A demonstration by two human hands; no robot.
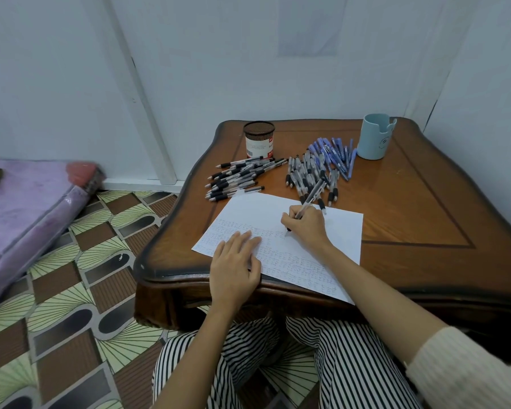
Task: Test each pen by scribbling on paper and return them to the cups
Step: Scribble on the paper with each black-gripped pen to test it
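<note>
1. The paper (pixel 257 211) is pressed flat by the left hand (pixel 233 270), with the fingers straight. If this pressure is lost, the overhanging sheet could slide off.
2. A pen (pixel 309 199) is gripped in the curled fingers of the right hand (pixel 306 224), with its tip on the paper. The scribbles are too faint to be read.
3. The loose pens (pixel 307 172) just beyond could be knocked and mixed up. The inside of the blue cup (pixel 375 137) cannot be seen.

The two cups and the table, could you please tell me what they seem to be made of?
The dark cup is probably black metal mesh, its netted rim showing above a paper label. The blue cup looks like matte plastic, smooth and evenly coloured. The table seems varnished wood, glossy with darker inlaid lines.
</note>
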